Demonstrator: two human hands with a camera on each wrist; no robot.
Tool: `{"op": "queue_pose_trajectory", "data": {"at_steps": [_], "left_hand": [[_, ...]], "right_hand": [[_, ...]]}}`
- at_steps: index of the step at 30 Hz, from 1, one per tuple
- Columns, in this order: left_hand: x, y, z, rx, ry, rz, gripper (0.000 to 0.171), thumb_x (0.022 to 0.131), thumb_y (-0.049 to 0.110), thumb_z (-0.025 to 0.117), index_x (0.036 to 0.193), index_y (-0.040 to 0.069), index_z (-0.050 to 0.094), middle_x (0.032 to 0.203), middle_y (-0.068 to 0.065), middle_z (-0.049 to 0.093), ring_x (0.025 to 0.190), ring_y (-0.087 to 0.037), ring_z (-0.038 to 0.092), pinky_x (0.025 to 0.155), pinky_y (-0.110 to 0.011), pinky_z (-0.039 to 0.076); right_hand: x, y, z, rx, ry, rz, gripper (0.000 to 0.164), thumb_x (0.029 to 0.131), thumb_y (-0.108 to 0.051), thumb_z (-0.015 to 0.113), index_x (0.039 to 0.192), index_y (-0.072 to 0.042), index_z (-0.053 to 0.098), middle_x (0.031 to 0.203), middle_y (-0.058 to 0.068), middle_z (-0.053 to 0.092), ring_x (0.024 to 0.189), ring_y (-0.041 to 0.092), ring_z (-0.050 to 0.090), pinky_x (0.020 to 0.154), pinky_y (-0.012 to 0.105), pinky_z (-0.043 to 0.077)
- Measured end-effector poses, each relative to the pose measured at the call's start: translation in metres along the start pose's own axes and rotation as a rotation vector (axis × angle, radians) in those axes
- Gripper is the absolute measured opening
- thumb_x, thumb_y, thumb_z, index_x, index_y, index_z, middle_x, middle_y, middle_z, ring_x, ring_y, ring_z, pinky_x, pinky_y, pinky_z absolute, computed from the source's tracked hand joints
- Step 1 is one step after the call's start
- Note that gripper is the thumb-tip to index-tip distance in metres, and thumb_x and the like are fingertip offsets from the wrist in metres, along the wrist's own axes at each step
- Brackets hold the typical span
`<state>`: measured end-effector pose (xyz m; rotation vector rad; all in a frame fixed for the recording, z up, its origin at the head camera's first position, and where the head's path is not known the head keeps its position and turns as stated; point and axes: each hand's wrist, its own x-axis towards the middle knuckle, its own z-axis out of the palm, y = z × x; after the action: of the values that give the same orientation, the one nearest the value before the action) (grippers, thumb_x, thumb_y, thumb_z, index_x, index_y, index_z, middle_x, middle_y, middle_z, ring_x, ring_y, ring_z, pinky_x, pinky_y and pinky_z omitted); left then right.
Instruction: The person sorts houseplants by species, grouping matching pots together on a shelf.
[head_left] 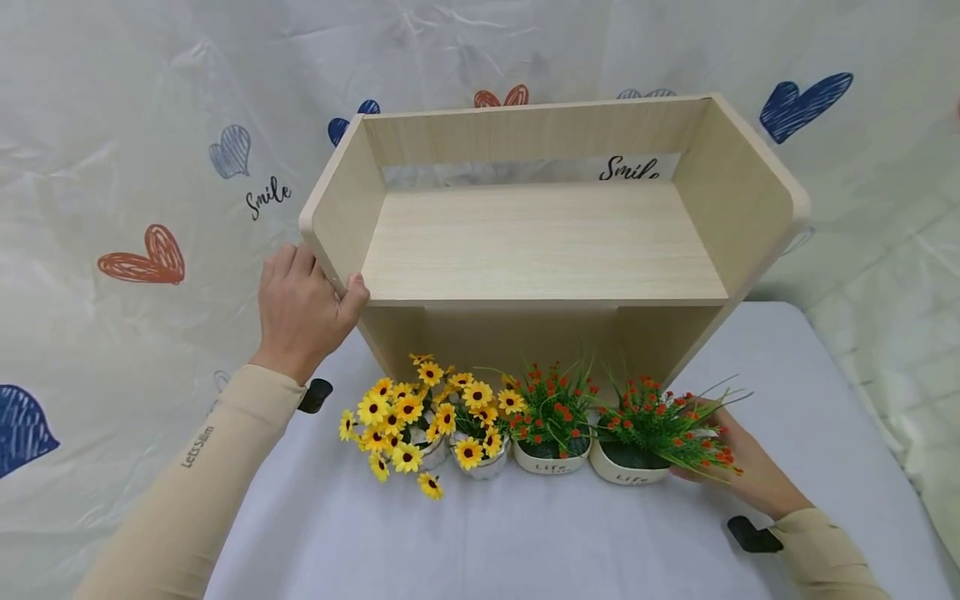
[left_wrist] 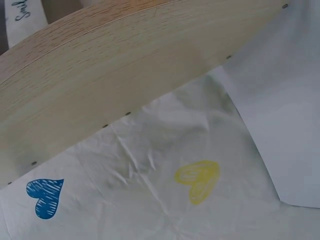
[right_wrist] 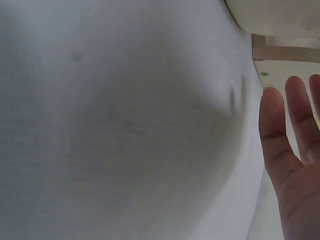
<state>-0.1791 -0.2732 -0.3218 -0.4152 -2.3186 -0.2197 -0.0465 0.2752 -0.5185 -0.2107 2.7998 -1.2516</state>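
Note:
A light wooden shelf (head_left: 547,242) stands on the table, with an upper tier and a lower opening. My left hand (head_left: 303,304) grips its left side panel (left_wrist: 110,75), thumb over the front edge. Along the shelf's front foot stand several potted artificial plants. Two bear yellow flowers (head_left: 405,408); the other two have red flowers and white oval pots, the left pot (head_left: 551,461) and the right pot (head_left: 630,473). Partly hidden by leaves, my right hand (head_left: 731,450) is beside the right pot. Its fingers (right_wrist: 273,120) are extended in the right wrist view.
A white cloth covers the table (head_left: 465,550), whose right edge runs diagonally past the shelf. Behind hangs a pale sheet (head_left: 465,50) printed with hearts and "Smile" lettering. Dark wrist cameras sit on both wrists.

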Motion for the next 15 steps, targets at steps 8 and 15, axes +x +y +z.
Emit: {"op": "queue_pose_trajectory", "data": {"at_steps": [8, 15], "left_hand": [[0.000, 0.000, 0.001, 0.009, -0.001, -0.005, 0.067, 0.096, 0.047, 0.035, 0.125, -0.006, 0.065, 0.109, -0.023, 0.067, 0.089, -0.039, 0.048, 0.079, -0.050, 0.037], [-0.001, 0.001, 0.001, 0.001, -0.024, -0.021, 0.068, 0.096, 0.048, 0.036, 0.127, -0.007, 0.063, 0.112, -0.024, 0.067, 0.091, -0.039, 0.048, 0.080, -0.050, 0.037]], "right_hand": [[-0.006, 0.001, 0.009, -0.003, -0.065, 0.069, 0.106, 0.078, -0.031, 0.088, 0.164, -0.017, 0.027, 0.164, 0.016, 0.041, 0.147, -0.006, 0.029, 0.106, 0.007, 0.028], [-0.004, 0.000, 0.020, -0.060, -0.046, -0.039, 0.100, 0.075, -0.036, 0.090, 0.160, -0.023, 0.039, 0.164, 0.018, 0.041, 0.148, -0.013, 0.021, 0.109, 0.001, 0.018]]}}
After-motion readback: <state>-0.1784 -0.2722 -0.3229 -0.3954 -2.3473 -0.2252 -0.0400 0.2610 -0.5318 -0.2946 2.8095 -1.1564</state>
